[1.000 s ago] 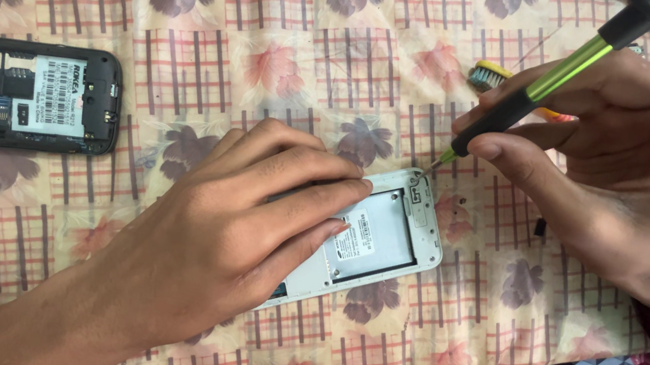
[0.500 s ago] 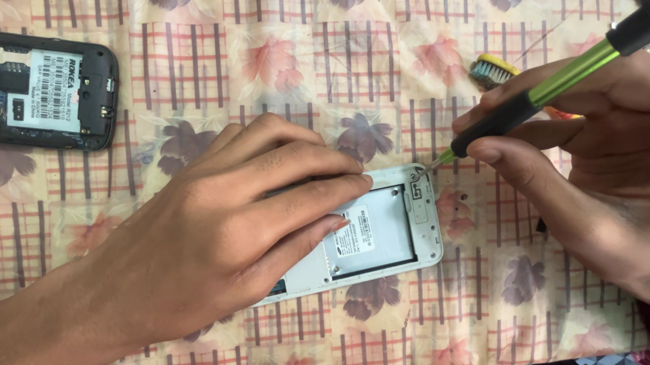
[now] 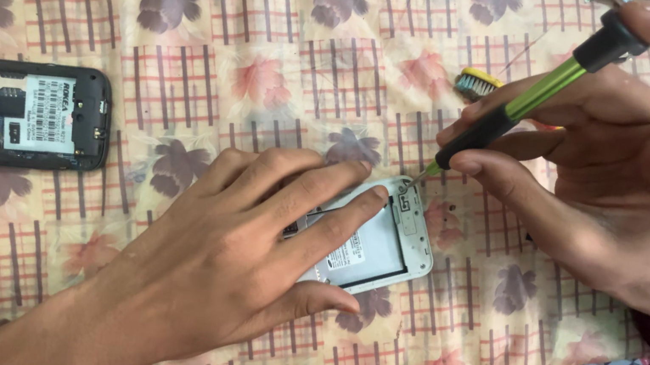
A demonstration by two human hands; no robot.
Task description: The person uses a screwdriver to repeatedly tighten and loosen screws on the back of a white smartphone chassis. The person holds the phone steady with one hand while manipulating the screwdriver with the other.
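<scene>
While the left hand (image 3: pixel 245 256) is lying flat, fingers spread, pinning the white phone (image 3: pixel 385 243) near the table's front edge, the right hand (image 3: pixel 626 176), fingers pinching the screwdriver (image 3: pixel 527 93), is risking its tip skidding off the corner screw.

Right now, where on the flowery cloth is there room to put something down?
Bare cloth lies between the black phone and the brush, and below the black phone. It is crowded where the left hand presses the white phone and the right hand holds the screwdriver.
</scene>
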